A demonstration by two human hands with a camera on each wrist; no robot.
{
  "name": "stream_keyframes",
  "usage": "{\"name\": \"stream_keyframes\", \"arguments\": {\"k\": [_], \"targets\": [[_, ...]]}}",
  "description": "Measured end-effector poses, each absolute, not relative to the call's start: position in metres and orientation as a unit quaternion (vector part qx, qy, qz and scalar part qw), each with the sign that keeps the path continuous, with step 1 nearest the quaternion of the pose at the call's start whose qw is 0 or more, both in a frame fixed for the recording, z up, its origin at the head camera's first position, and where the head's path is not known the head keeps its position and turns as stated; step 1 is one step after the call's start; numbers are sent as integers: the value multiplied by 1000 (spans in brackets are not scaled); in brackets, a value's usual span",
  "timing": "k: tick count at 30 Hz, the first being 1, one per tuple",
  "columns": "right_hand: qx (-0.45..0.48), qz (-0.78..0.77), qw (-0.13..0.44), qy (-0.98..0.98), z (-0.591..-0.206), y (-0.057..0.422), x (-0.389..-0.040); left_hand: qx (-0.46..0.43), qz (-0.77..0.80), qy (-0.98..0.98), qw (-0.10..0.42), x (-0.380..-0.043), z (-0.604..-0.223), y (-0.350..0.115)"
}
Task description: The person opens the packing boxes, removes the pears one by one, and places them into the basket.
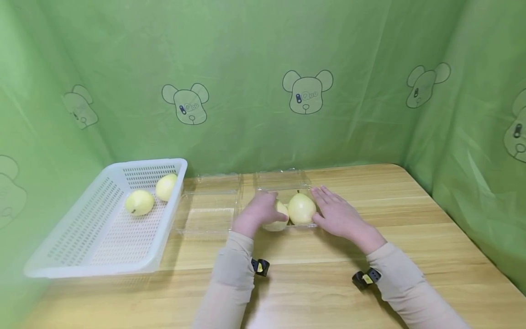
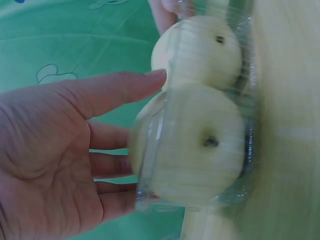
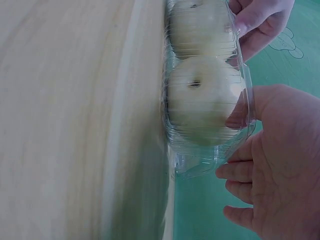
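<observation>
My left hand [image 1: 260, 211] curves over a pale yellow pear [image 2: 200, 145] in the left part of a clear plastic clamshell box [image 3: 245, 95]. In the left wrist view its thumb lies along the top of this pear, with the fingers on the far side. A second pear [image 1: 302, 209] sits close beside it, stem up, in the right part of the box. My right hand [image 1: 340, 214] rests at the box's right end with fingers stretched out. Its thumb [image 3: 237, 120] shows through the clear wall, against the second pear.
Another clear plastic box [image 1: 211, 205], lid raised, stands to the left. Beyond it is a white slotted basket [image 1: 102, 214] holding two pears [image 1: 139, 203]. Everything stands on a wooden table [image 1: 312, 283]. A green curtain [image 1: 246, 55] hangs behind and on both sides.
</observation>
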State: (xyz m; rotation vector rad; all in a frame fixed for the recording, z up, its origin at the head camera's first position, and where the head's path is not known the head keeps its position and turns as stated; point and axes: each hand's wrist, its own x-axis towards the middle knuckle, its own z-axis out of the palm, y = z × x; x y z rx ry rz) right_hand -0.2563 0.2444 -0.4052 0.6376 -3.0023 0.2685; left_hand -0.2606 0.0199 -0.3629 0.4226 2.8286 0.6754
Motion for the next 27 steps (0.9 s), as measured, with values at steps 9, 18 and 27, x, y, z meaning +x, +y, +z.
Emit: {"name": "stream_keyframes", "arguments": {"k": [9, 18, 27], "targets": [[208, 85, 31, -974, -405, 244, -256, 143, 195, 967, 84, -260, -372, 30], [212, 82, 36, -973, -405, 243, -256, 130, 193, 970, 72, -260, -379, 34], [213, 85, 38, -973, -405, 243, -255, 134, 158, 977, 41, -263, -388, 38]]}}
